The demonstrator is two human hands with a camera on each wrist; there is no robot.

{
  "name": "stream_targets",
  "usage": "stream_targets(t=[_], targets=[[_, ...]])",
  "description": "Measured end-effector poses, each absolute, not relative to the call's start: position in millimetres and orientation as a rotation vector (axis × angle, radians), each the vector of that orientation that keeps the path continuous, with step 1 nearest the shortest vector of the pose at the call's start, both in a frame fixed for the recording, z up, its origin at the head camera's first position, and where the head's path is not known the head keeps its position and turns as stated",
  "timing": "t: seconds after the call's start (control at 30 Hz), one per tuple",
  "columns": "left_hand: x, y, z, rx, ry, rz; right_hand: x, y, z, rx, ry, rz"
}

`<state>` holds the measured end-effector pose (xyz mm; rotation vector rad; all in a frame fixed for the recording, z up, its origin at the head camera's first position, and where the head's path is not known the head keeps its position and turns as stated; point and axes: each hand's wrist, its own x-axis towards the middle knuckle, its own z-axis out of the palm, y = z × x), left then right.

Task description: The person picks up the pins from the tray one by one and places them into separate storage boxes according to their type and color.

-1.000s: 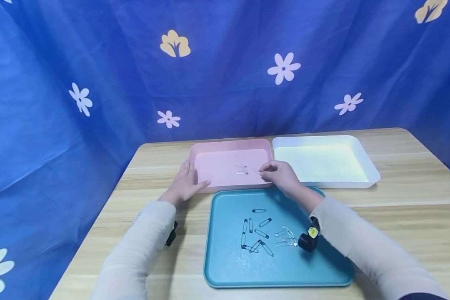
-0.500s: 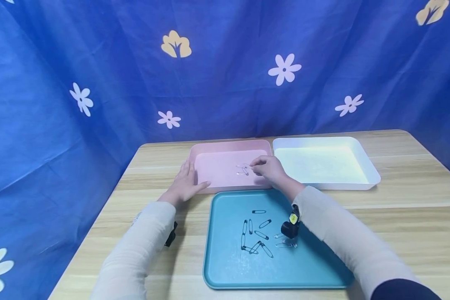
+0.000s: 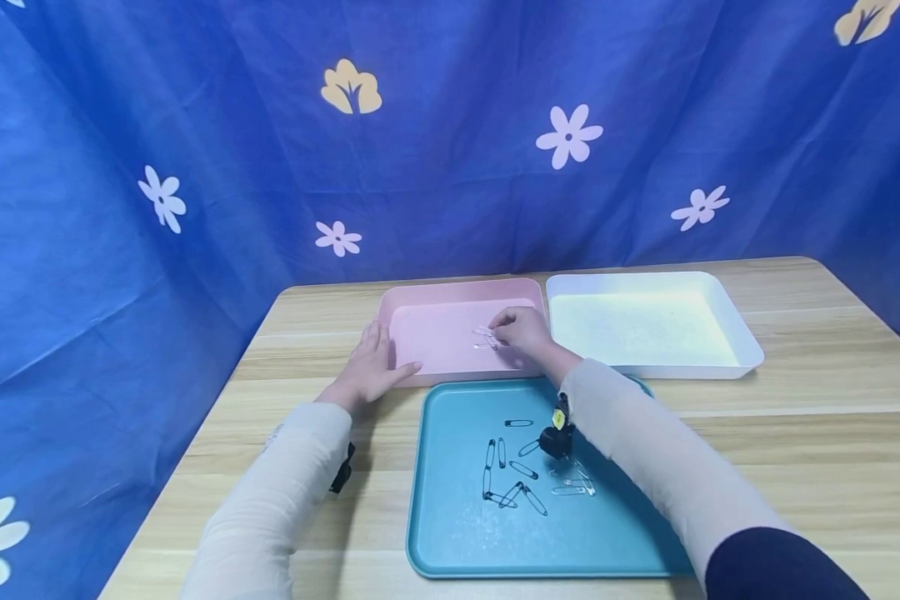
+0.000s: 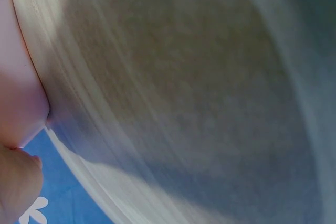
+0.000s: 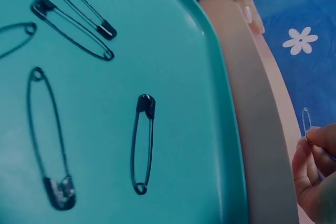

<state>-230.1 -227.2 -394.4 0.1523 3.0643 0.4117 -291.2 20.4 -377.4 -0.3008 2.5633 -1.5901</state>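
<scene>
My right hand (image 3: 523, 332) is over the right half of the pink tray (image 3: 427, 373), its fingertips close to a few silver safety pins (image 3: 485, 346) lying there. In the right wrist view, its thumb and fingers pinch one silver safety pin (image 5: 306, 119) that sticks up from the grip. The left hand (image 3: 369, 367) rests against the pink tray's left end, fingers straight and thumb spread along the front. Several black safety pins (image 3: 523, 470) lie on the teal tray (image 3: 450, 550). A small group of silver safety pins (image 3: 570, 490) lies to their right, partly behind the wrist camera.
A white tray (image 3: 678, 372) stands right beside the pink one at the back of the wooden table (image 3: 810, 467). The teal tray sits in front of both. Behind the table hangs a blue flowered curtain (image 3: 450, 167).
My right hand has moved left over the pink tray with the silver safety pin, toward the pins lying there. The left hand has stayed in place.
</scene>
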Motion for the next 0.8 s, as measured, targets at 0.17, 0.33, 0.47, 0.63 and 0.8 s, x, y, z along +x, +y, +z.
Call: stream_targets(t=[0.17,0.33,0.47,0.63,0.8], targets=[[-229.7,-228.0,-395.2,0.142,3.058,0.413,-295.1,14.1,-378.7,-0.327,2.600,-1.503],[-230.2,-228.2,-394.7,0.124,3.046,0.415,-300.4,7.2,-382.7,-0.315,2.646,-1.446],[-230.7,-228.0,-394.6,0.133,3.050,0.413,-304.1,2.2,-387.1,-0.283,2.655,-1.418],[-230.4,-227.9,-394.5,0.132,3.052,0.400,-306.7,-3.0,-390.2,-0.312,2.720,-1.338],[-229.9,-227.6,-395.4,0.138,3.058,0.418,-308.5,-6.6,-392.3,-0.353,2.753,-1.248]])
